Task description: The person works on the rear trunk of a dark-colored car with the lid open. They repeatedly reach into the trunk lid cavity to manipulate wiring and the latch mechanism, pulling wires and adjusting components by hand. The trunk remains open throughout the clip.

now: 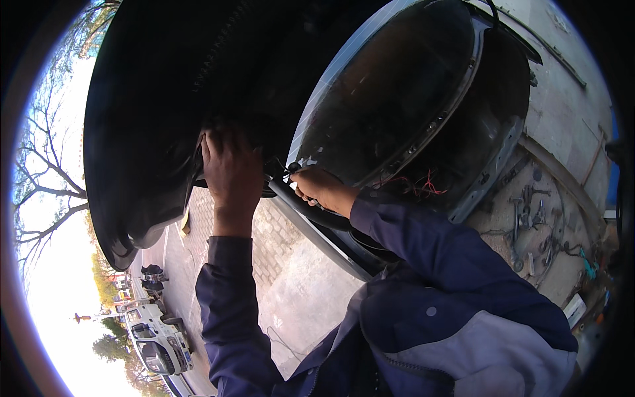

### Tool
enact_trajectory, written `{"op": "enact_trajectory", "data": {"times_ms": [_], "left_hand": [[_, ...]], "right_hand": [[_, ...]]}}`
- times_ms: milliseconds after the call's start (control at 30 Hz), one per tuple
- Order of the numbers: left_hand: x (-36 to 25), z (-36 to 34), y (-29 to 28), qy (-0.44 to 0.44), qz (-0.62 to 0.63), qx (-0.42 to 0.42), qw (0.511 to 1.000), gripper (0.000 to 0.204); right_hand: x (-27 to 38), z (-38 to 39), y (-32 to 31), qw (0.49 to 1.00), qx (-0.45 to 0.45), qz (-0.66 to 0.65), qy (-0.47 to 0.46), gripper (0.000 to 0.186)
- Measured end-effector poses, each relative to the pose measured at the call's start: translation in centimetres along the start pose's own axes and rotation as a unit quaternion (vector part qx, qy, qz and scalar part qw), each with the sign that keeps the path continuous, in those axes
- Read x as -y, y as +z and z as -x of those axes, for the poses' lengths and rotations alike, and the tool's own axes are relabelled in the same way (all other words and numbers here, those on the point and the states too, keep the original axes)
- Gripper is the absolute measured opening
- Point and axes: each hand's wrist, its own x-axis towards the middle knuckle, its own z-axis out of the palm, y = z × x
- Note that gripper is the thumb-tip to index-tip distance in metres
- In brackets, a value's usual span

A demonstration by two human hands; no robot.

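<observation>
Fingertips of the left hand [231, 165] vanish into the shadow of a black panel [145, 119] spreading toward 10 o'clock; the fingers lie close together against it, and whether they grip its edge I cannot tell. Near the dial's centre, the right hand [321, 185] has its fingers curled, thumb side by a small black part [293, 168]; its hold is too small to make out. The panel's top is cut off at 12 o'clock.

Pale paving [297, 304] shows at 6 o'clock, a white vehicle [157, 337] between 7 and 8, scattered tools [522, 215] at 3.

The panel's rim curves down to about 8 o'clock. Dark bodywork [397, 86] with loose red wires [431, 188] fills 1 to 3; between the forearms, open room shows.
</observation>
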Motion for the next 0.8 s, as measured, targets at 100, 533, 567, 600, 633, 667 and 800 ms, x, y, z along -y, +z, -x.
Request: {"op": "enact_trajectory", "data": {"times_ms": [100,533,567,600,633,667,800], "left_hand": [[0.3,-0.8,0.0,0.013,-0.034,0.027,0.999,0.057],[4.6,-2.4,3.5,-0.027,-0.050,0.142,0.988,0.033],[4.7,-2.4,3.9,-0.023,-0.052,0.148,0.987,0.030],[4.7,-2.4,4.1,-0.030,-0.057,0.175,0.982,0.028],[4.6,-2.4,4.2,-0.037,-0.057,0.166,0.984,0.027],[4.5,-2.4,4.3,-0.051,-0.060,0.179,0.981,0.026],[4.3,-2.7,3.2,-0.048,-0.027,0.162,0.985,0.024]], "right_hand": [[-0.5,-0.9,0.3,1.000,-0.004,0.004,0.030,0.030],[2.5,-0.9,2.1,0.976,-0.069,0.207,-0.024,0.023],[2.6,-0.6,2.2,0.975,-0.079,0.201,-0.045,0.029],[2.6,-0.4,2.2,0.981,-0.077,0.171,-0.049,0.028],[2.6,-0.4,2.2,0.986,-0.075,0.141,-0.051,0.028],[2.5,-0.4,2.2,0.991,-0.068,0.107,-0.048,0.028],[2.2,-2.1,2.4,0.995,-0.024,0.096,0.003,0.024]]}}
